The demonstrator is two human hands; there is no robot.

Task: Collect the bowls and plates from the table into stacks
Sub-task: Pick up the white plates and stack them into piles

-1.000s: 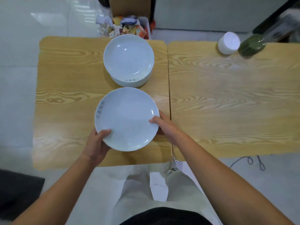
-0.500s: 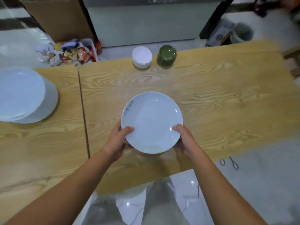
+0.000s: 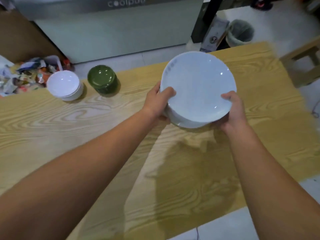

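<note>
I hold a stack of white plates (image 3: pixel 197 87) in the air above the right part of the wooden table (image 3: pixel 86 122). My left hand (image 3: pixel 158 101) grips its left rim with the thumb on top. My right hand (image 3: pixel 232 108) grips the right rim the same way. Further plates show under the top one at the stack's lower edge. At the table's far left stands a stack of white bowls (image 3: pixel 65 85), and beside it a stack of dark green bowls (image 3: pixel 102 79).
Behind the table lies a bin of crumpled wrappers (image 3: pixel 29 73) on the floor at far left. A grey cabinet (image 3: pixel 110 28), a lined waste bin (image 3: pixel 239 32) and a wooden stool (image 3: pixel 304 63) stand beyond the far and right edges.
Both hands carried the plates to the right and lifted them farther from me. My view swung right, so the large white plate stack at left has left the frame.
</note>
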